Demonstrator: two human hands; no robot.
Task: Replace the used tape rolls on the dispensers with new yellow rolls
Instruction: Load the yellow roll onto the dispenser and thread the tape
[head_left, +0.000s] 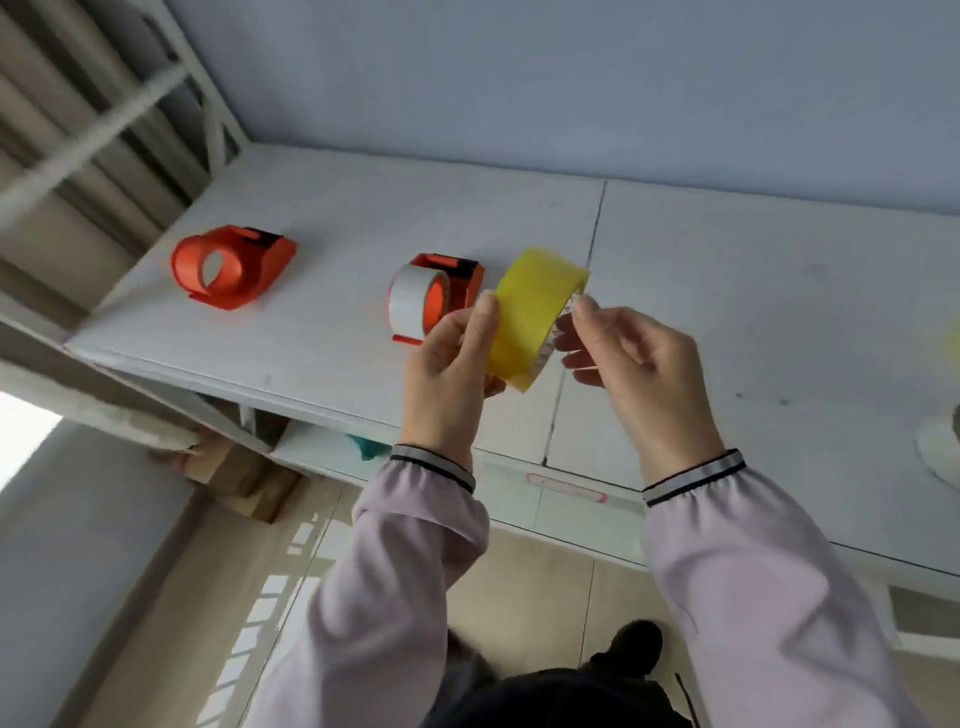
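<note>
I hold a yellow tape roll (530, 317) upright above the white shelf top (727, 291). My left hand (452, 364) grips its left side, thumb on the outer face. My right hand (628, 358) pinches the roll's right rim near the top with thumb and forefinger. Just behind my left hand stands an orange dispenser (441, 296) carrying a pale, whitish tape roll (410, 301). Further left lies a second orange dispenser (231, 265) with only a bare ring in it.
The white shelf top butts against a pale wall at the back and has a seam down its middle. A white object (943, 452) and a yellow blur (955, 338) sit at the right edge. Cardboard boxes (239, 483) lie below the shelf.
</note>
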